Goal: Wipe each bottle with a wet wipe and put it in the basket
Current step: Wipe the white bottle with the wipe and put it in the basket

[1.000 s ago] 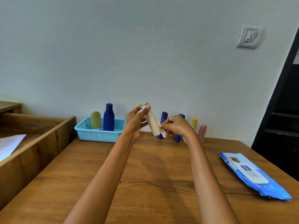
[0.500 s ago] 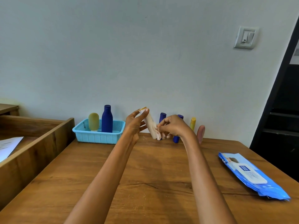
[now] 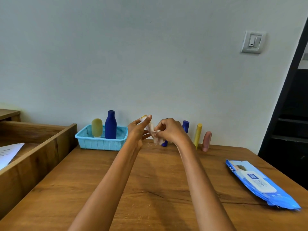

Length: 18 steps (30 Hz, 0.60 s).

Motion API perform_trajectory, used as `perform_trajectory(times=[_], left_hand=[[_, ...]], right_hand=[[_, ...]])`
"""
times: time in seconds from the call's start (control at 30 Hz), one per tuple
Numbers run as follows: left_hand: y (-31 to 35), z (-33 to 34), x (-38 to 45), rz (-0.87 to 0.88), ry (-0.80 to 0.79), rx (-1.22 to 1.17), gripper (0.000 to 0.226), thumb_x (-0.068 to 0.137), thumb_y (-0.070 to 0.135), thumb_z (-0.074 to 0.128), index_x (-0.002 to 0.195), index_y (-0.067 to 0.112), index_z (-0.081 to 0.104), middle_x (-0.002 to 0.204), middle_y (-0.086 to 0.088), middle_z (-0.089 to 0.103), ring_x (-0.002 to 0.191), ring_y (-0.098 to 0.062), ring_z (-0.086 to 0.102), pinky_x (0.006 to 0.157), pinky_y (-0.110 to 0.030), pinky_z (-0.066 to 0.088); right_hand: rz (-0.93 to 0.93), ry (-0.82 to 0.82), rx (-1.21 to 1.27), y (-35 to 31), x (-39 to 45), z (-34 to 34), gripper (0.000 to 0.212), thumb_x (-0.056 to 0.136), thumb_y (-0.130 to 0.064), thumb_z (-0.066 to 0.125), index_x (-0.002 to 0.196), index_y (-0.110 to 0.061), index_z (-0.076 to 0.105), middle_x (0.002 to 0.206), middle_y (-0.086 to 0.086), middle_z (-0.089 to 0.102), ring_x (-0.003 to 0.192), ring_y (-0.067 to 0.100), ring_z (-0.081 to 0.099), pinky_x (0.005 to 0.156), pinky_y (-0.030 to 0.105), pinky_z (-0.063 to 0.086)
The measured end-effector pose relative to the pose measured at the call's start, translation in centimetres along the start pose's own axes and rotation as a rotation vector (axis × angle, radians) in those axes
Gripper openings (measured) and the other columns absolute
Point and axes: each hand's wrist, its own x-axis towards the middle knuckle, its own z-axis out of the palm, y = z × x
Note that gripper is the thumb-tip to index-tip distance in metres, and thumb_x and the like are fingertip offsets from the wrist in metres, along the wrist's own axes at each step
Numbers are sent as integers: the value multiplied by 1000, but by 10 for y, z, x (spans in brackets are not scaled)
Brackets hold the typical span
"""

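Wiping stage, task partly complete. The left hand (image 3: 139, 130) holds a small pale bottle (image 3: 148, 125) by its upper end, thumb and fingers curled around the part near the yellowish cap, above the far side of the wooden table (image 3: 150, 189). The right hand (image 3: 170, 130) pinches a crumpled wet wipe (image 3: 156, 139) against the bottle's lower end; the wipe is blurred, so its exact fold cannot be made out.

Done: two bottles stand upright in the light blue basket (image 3: 100, 144), an olive one (image 3: 97, 127) on the left and a tall dark blue one (image 3: 110, 125) just beside it.

Left: the bottle in hand is not yet in the basket. At least four more wait along the wall to the right of the hands: two dark blue ones, the first (image 3: 164, 144) largely hidden behind the hands and the second (image 3: 185, 126) partly so, then a slim yellow one (image 3: 198, 135) and a pink one (image 3: 207, 141). By this count, roughly a third of the job appears finished.

The pack of wipes (image 3: 260, 182) lies flat at the table's right edge, well apart from the hands.
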Motion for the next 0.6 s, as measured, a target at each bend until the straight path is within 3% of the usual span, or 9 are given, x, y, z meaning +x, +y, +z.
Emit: perform_trajectory(times=[0.13, 0.23, 0.4, 0.5, 0.6], left_hand=[[6, -5, 2, 14, 60, -26, 54, 72, 28, 77, 116, 10, 53, 106, -9, 60, 82, -20, 65, 55, -28, 55], [8, -11, 4, -12, 16, -71, 42, 74, 28, 76, 106, 11, 56, 100, -8, 62, 82, -22, 65, 52, -27, 56], [5, -4, -1, -36, -214, -26, 38, 81, 30, 69, 112, 9, 62, 98, -8, 68, 71, -16, 71, 56, -26, 55], [5, -1, -5, -46, -369, 5, 39, 77, 33, 67, 108, 11, 65, 92, -4, 71, 76, -14, 70, 62, -27, 56], [8, 0, -8, -20, -496, 39, 42, 73, 33, 66, 109, 12, 64, 90, -2, 71, 79, -15, 70, 65, -27, 56]], right_hand=[[47, -103, -82, 5, 1, -5, 13, 81, -14, 70, 91, -19, 64, 93, 1, 66, 70, 5, 57, 51, 14, 37], [36, -63, 35, 7, 2, -3, 16, 82, -17, 69, 97, -20, 65, 90, -1, 65, 69, 5, 59, 51, 12, 39], [-45, 229, 234, -1, 5, 7, 15, 84, -22, 68, 99, -20, 69, 93, -7, 66, 83, 4, 58, 59, 9, 39], [-77, 405, 319, -3, 4, 6, 16, 87, -24, 65, 101, -17, 71, 98, -4, 70, 85, 3, 59, 61, 5, 39], [-85, 492, 403, -2, 2, 1, 20, 88, -22, 64, 105, -15, 71, 100, -1, 70, 90, 9, 62, 72, 14, 48]])
